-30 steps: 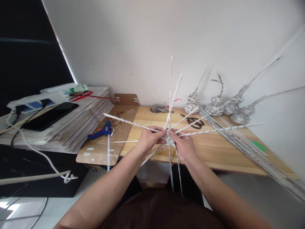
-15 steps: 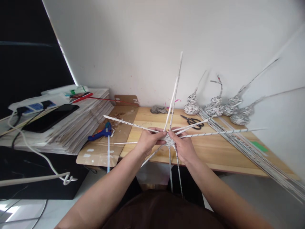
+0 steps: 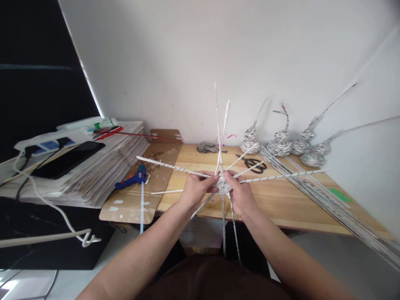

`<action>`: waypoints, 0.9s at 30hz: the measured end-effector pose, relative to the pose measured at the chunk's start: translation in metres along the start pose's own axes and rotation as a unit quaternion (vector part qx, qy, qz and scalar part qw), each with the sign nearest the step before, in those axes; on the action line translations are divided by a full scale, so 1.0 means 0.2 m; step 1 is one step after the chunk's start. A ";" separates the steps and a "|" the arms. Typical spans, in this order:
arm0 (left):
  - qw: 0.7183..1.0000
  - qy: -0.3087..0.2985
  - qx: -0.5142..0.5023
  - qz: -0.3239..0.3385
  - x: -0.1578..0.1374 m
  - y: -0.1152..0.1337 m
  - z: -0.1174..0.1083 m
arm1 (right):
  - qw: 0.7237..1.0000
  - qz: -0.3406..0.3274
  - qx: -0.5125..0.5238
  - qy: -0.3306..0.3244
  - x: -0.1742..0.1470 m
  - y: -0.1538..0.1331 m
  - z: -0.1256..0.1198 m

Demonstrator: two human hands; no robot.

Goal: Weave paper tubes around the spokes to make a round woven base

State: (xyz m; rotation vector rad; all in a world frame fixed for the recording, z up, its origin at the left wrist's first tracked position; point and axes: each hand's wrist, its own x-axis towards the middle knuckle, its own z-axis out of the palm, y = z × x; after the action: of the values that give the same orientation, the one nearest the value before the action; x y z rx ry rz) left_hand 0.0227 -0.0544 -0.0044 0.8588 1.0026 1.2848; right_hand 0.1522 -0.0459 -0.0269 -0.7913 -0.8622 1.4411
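Observation:
Between my hands is a small woven paper piece [image 3: 223, 186], round and white-grey, held above the table's front edge. Long rolled paper strips stick out from it in all directions, one of them a striped strip [image 3: 275, 178] reaching right. My left hand [image 3: 200, 187] is closed on the piece's left side, thumb pressed near the top. On the right side my right hand [image 3: 239, 189] pinches it, its thumb and fingers close to the bases of the strips. The fingertips behind the piece are partly hidden.
Several woven gourd shapes [image 3: 279, 144] stand by the wall. Black scissors [image 3: 256, 165] and a bundle of paper strips [image 3: 325, 204] lie on the wooden table [image 3: 193, 162]. Leftward are a blue glue gun [image 3: 133, 178] on cardboard [image 3: 125, 210], a paper stack [image 3: 120, 166] and a phone [image 3: 70, 159].
The upright strips have swung left and spread apart, and the right-hand strips have fanned out more. Both hands keep their hold, and the camera view has shifted slightly.

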 end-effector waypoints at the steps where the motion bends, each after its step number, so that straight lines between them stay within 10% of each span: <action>1: 1.000 -0.003 0.003 -0.003 0.00 0.00 0.00 | 1.000 0.001 0.003 0.004 0.00 0.00 0.00; 27: 0.993 0.080 -0.049 0.066 0.00 -0.10 0.04 | 0.970 -0.133 -0.193 0.069 0.04 0.07 -0.01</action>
State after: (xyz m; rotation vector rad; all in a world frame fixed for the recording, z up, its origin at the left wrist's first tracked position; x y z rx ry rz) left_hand 0.0367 -0.0558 -0.0211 0.7669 1.0116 1.5229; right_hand 0.1478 -0.0372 -0.0396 -1.0090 -1.1128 0.9823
